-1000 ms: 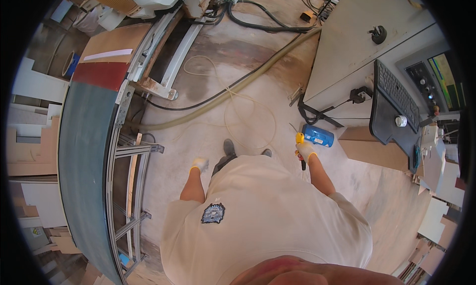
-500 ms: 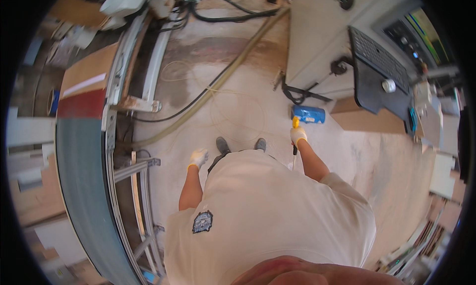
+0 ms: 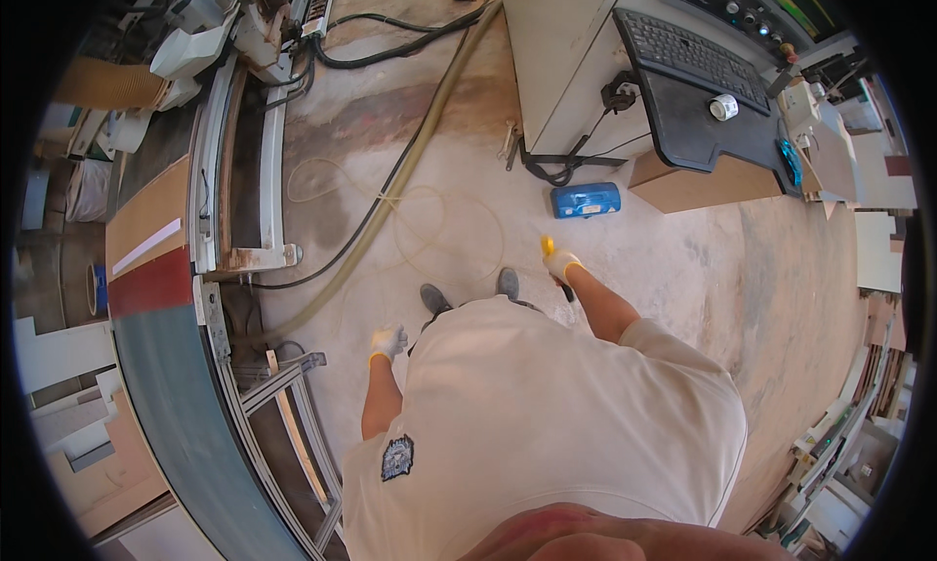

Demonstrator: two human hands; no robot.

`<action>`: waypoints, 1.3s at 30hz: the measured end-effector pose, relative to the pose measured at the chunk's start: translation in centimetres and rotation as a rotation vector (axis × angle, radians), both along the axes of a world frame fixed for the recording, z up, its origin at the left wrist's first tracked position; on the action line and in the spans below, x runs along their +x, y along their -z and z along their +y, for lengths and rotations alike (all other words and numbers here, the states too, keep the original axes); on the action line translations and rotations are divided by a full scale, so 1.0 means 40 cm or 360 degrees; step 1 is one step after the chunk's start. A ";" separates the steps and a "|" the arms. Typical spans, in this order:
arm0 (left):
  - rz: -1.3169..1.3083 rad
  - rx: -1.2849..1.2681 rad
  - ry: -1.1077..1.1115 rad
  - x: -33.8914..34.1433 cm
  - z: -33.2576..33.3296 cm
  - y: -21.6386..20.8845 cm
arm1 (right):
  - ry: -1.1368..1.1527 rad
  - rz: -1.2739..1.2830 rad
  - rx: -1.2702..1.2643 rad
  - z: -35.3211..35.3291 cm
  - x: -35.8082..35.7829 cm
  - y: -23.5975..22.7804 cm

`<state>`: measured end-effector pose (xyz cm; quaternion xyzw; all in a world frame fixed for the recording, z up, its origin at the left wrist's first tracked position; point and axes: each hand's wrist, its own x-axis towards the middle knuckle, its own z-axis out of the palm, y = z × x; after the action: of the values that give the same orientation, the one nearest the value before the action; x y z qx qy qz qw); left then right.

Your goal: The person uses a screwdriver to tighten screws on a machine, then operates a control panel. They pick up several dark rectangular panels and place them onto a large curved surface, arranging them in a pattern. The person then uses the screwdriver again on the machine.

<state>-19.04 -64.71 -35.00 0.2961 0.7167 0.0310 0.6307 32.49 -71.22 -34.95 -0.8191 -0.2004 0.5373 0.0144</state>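
Note:
My right hand [image 3: 560, 263], in a white glove with a yellow cuff, is closed round a hand tool [image 3: 548, 245]. A yellow end sticks out in front of the fingers and a black part with some red shows below; its exact kind is unclear. Just ahead of it, apart from the hand, a blue toolbox [image 3: 586, 201] rests on the floor. My left hand [image 3: 388, 341], gloved alike, hangs beside my body with its fingers curled in, and nothing shows in it. It is nearest to the metal frame under the long machine bed.
A machine bed with a grey-green belt [image 3: 166, 385] runs along the left. A hose [image 3: 429, 126] and thin tubing [image 3: 503, 231] cross the floor ahead. A grey cabinet [image 3: 561, 63] and a shelf with a keyboard [image 3: 688, 58] stand at the front right. A wrench [image 3: 509, 144] lies near the cabinet.
The view has turned, so the cabinet, keyboard shelf and toolbox appear farther left and higher. My right hand still grips the tool, which is tilted differently. The left fingers look more curled.

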 end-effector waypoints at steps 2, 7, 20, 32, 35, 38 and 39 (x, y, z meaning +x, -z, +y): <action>-0.0018 0.0053 0.0029 0.013 0.008 -0.008 | 0.0502 -0.0068 0.0348 0.054 0.000 -0.032; -0.0027 0.0098 0.0087 0.028 0.021 -0.014 | 0.0944 -0.0037 0.0591 0.210 -0.027 -0.093; 0.0081 0.0021 0.0011 -0.051 -0.051 0.058 | -0.0180 0.0544 0.0129 0.181 -0.086 -0.056; 0.0046 0.0035 0.0169 -0.021 -0.057 0.091 | 0.0047 0.0779 0.1001 0.401 -0.200 -0.379; -0.0017 0.0232 0.0102 0.045 0.009 0.013 | 0.0004 0.0796 0.1038 0.475 -0.256 -0.503; -0.0247 0.0869 -0.0164 0.164 0.123 -0.140 | -0.0151 0.0711 0.0951 0.489 -0.334 -0.592; -0.0375 0.1017 -0.0228 0.208 0.169 -0.205 | -0.0205 0.0671 0.0913 0.487 -0.361 -0.610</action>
<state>-10.74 -57.96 -26.81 0.4219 0.6120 0.3318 0.5808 18.04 -51.73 -10.56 -0.6385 -0.3869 0.6163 0.2507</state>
